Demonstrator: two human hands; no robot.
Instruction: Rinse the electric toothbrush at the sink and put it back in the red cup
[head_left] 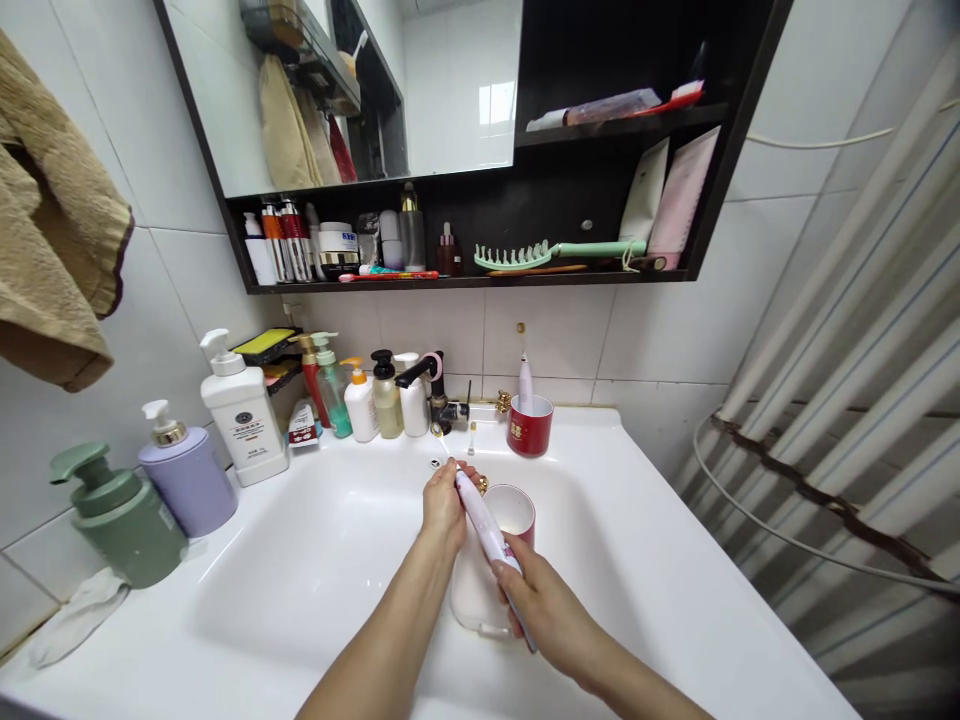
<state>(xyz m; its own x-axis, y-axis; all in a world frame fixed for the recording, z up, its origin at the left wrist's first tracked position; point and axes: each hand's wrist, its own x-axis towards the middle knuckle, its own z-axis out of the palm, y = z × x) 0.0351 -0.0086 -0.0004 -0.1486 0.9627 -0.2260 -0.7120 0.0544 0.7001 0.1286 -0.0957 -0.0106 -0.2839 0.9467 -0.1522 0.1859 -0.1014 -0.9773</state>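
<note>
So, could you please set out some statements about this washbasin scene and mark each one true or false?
1. The left hand and right hand both hold a slim pale-pink electric toothbrush. True.
2. The right hand is nearer the toothbrush's head. False: the left hand is.
3. A lavender pump bottle stands between a sage-green pump bottle and a tall white pump bottle. True.
4. The light-green plastic hairbrush lies in the white basin. False: the hairbrush lies on the dark cabinet's bottom shelf.
5. A tan cloth towel hangs at the picture's left edge. True.
</note>
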